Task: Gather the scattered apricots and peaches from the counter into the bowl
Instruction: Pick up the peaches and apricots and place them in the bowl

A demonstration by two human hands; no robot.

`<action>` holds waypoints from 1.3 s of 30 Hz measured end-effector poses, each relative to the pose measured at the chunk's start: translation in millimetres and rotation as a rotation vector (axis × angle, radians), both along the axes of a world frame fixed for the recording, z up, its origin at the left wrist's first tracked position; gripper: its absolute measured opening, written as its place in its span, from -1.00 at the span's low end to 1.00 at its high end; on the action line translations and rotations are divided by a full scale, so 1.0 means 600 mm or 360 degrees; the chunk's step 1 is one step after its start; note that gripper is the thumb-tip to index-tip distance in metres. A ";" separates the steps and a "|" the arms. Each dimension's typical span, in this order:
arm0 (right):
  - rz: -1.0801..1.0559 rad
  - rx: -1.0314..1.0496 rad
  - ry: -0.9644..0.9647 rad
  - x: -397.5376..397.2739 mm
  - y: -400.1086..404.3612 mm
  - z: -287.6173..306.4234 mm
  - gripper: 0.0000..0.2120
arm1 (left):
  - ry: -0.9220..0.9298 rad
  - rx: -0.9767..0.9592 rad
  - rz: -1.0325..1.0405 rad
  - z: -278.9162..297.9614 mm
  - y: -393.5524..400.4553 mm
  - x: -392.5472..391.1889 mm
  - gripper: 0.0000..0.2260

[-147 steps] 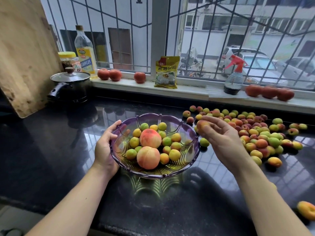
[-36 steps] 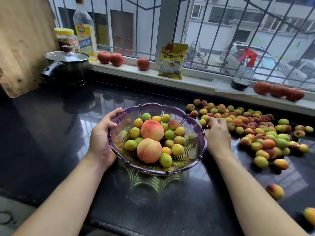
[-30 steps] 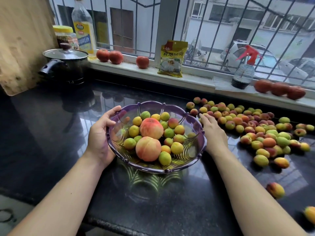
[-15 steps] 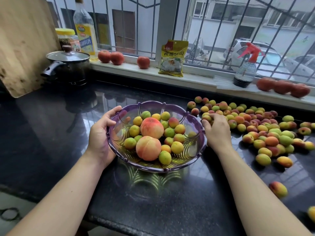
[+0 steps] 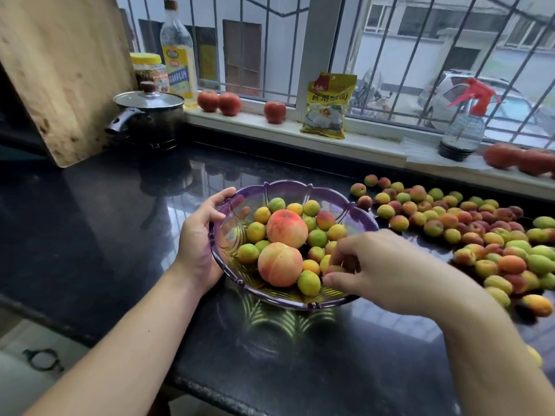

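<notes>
A purple glass bowl [image 5: 300, 187] stands on the black counter, holding two big peaches [image 5: 286, 228] and several small apricots. My left hand [image 5: 196, 244] grips the bowl's left rim, thumb over the edge. Over the bowl's right side hovers my right hand [image 5: 387, 273], its fingertips pinched on a reddish apricot [image 5: 332, 269] just above the fruit inside. A wide heap of loose apricots [image 5: 468, 232] lies on the counter to the right of the bowl.
A black pot [image 5: 148, 120] with a glass lid stands at the back left beside a leaning wooden board [image 5: 60, 70]. The sill holds an oil bottle [image 5: 177, 55], tomatoes [image 5: 219, 102], a yellow packet [image 5: 327, 106] and a spray bottle [image 5: 464, 124]. The counter edge runs along the bottom left.
My right hand left the apricot heap by the bowl's right rim and swung back over the bowl holding an apricot. The left hand stayed on the rim.
</notes>
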State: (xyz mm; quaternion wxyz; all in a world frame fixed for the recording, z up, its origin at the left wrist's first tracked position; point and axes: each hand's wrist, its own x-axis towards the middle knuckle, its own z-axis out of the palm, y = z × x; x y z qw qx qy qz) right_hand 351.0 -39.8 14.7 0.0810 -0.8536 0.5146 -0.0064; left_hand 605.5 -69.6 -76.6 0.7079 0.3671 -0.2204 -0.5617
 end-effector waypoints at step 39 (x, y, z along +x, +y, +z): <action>-0.0823 -0.0597 -0.0845 -0.117 0.037 -0.001 -0.87 | -0.0251 -0.0004 0.0082 0.015 0.064 -0.048 -0.44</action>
